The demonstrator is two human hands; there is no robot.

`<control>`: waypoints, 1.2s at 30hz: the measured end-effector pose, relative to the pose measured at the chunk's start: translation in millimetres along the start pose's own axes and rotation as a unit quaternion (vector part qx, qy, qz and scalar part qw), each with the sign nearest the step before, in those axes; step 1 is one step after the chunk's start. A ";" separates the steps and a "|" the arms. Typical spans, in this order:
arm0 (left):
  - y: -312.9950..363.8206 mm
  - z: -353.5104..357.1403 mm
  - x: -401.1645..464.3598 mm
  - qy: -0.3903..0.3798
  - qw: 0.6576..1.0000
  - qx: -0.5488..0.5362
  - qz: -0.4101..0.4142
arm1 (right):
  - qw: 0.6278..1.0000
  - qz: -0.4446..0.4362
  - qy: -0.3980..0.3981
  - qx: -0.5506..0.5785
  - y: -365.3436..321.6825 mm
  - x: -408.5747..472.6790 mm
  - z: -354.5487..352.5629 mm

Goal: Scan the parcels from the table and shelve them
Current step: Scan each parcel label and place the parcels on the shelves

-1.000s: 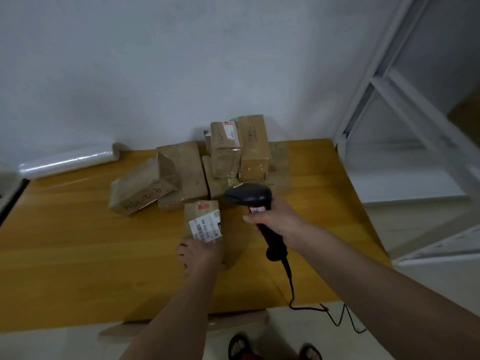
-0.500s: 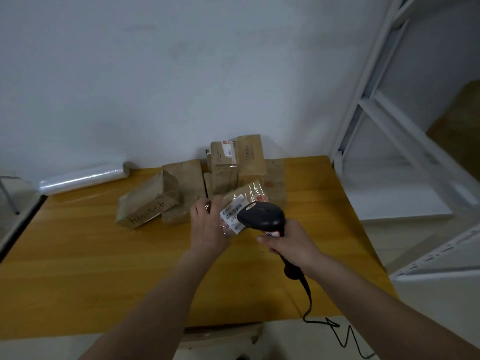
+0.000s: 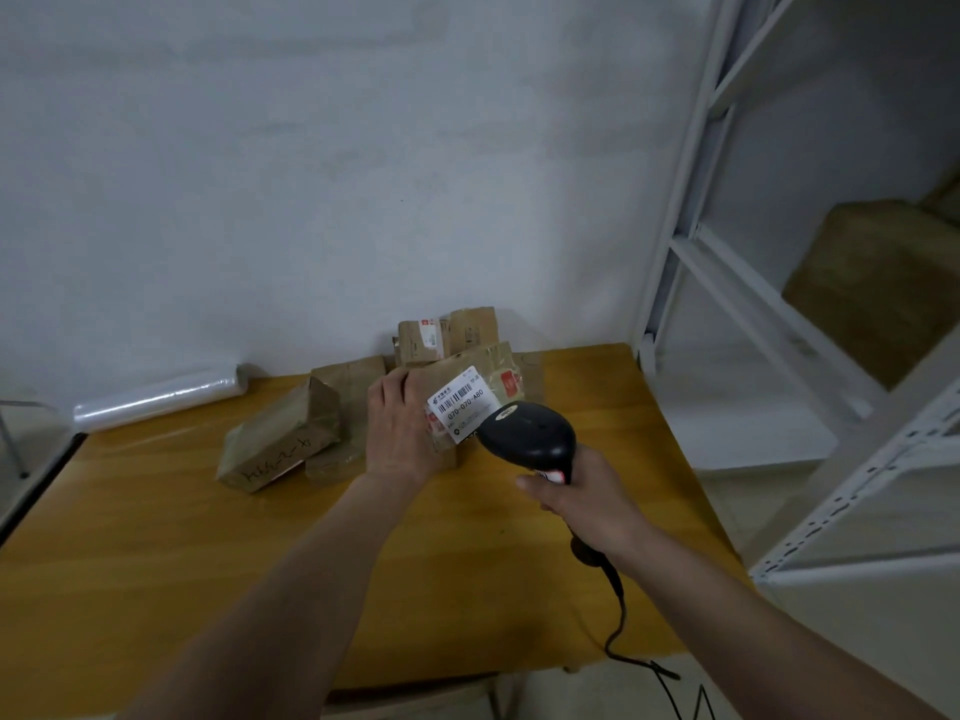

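currently, item one: parcel point(image 3: 470, 397), brown, taped, held up off the table point(image 3: 156, 553) at centre frame, its white label point(image 3: 457, 402) turned toward the camera. left hand point(image 3: 400, 428) grips it from the left side, fingers curled over its top edge, thumb hidden behind.

item two: scanner point(image 3: 527, 436), black, corded, head just below and right of the label and overlapping its lower corner. right hand point(image 3: 582, 498) is wrapped round the handle, fingers closed on it; whether a finger presses the trigger cannot be told.

item three: remaining parcels point(image 3: 447, 335), stacked against the wall behind the held one, with a loose box point(image 3: 275, 441) bearing handwriting lying left of centre. a roll of clear film point(image 3: 161, 397) lies at the table's back left.

item four: white shelf unit point(image 3: 779, 314), right side of frame, one brown box point(image 3: 872, 283) already on it.

step in hand, by judgement: scanning the held parcel. next move likely calls for the scanner to back off enough to read the barcode, then a turn right to carry the parcel to a free shelf.
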State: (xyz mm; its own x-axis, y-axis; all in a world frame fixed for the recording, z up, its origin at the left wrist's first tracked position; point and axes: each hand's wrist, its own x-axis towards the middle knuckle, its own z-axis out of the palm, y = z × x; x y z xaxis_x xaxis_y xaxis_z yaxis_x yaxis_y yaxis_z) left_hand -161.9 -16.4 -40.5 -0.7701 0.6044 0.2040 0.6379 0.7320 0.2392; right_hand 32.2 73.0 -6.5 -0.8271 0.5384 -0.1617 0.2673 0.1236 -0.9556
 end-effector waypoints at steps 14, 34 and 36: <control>9.0 -10.2 -4.0 -0.025 1.000 -0.003 0.008 | 1.000 -0.020 0.004 -0.007 2.4 -6.0 -8.1; 103.0 27.0 -44.1 -0.445 0.886 -0.125 0.035 | 0.944 0.123 0.261 0.161 48.1 -77.9 -52.1; 120.1 33.4 -55.1 -0.452 0.882 -0.125 0.052 | 0.932 0.126 0.295 0.168 56.3 -93.5 -62.7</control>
State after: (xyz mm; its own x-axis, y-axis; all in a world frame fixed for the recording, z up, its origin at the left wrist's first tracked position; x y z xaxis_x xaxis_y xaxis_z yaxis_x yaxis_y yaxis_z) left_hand -43.0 48.7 -54.7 -0.3253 0.7506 -0.5752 0.5992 0.6342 0.4887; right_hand 155.6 81.9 -29.7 -0.3160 0.8925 -0.3218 0.1646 -0.2824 -0.9451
